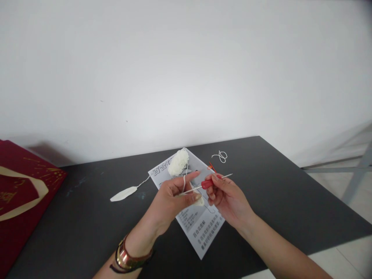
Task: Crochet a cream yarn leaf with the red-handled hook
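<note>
Head view: left hand pinches a small cream crochet piece, yarn looped over the raised forefinger, running from the yarn ball on the far pattern sheet. Right hand is closed on the red-handled hook. Mid-stitch, I think; the tip's hard to see. Next move wants steady tension.

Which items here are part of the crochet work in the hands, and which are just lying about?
In use:
left hand
right hand
red-handled metal crochet hook
white yarn strand
small white yarn ball
printed paper pattern sheet

Lying about:
white leaf-shaped crocheted piece
loose white thread curl
dark red bag with gold print
black table
</note>
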Demonstrator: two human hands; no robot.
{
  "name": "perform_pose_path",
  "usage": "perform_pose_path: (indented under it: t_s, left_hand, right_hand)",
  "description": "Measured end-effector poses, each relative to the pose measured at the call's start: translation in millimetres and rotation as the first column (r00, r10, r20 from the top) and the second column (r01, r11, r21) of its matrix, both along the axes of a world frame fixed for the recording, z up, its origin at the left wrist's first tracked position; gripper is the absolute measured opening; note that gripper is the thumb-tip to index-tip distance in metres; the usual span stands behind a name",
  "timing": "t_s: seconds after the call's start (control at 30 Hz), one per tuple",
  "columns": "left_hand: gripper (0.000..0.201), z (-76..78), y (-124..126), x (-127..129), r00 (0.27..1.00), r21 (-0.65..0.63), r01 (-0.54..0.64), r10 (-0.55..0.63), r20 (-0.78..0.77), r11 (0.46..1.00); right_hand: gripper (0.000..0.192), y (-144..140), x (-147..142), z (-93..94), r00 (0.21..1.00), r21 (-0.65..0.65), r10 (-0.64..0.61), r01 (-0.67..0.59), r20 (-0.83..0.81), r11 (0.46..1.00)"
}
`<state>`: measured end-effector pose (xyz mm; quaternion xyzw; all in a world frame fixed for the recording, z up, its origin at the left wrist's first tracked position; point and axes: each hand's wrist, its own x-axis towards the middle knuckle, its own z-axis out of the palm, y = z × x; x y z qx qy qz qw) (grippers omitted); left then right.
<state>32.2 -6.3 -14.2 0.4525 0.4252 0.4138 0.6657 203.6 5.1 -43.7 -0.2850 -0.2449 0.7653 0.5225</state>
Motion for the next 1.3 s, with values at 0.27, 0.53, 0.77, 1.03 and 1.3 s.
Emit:
perform_pose_path:
  t_s: [0.27,0.53,0.77,1.03,1.3]
  left_hand:
    - [0.082,3.3,-1.6,-4.8,0.994,-0.003,0.031,-0.03,0.109,1.0]
    - [0.053,5.6,2.6,-9.7,0.999,0.037,0.026,-0.028,0.045,0.999]
    - [0.067,2.7,1.0,-9.2,0.997,0.02,0.037,-0.038,0.06,0.999]
    - [0.08,7.2,-0.8,-7.1,1.0,-0.011,0.031,-0.031,0.005,0.999]
    - [0.077,11.4,-0.2,-7.0,0.995,0.029,0.003,0.0,-0.098,1.0]
  right_hand:
    - [0.02,-0.5,-4.9,-2.2,0.999,-0.09,0.05,-0.05,-0.004,0.995]
    - [0.019,0.2,-4.8,-1.2,0.995,-0.141,0.063,-0.074,-0.079,0.987]
    - [0.016,0.7,-5.1,-4.7,0.987,-0.175,0.049,-0.076,-0.15,0.982]
    - [0.015,0.0,-5.6,-6.6,0.993,-0.128,0.013,-0.028,-0.118,0.991]
    - [0.017,-0.2,-5.7,-3.7,0.998,-0.105,-0.042,0.036,-0.053,0.994]
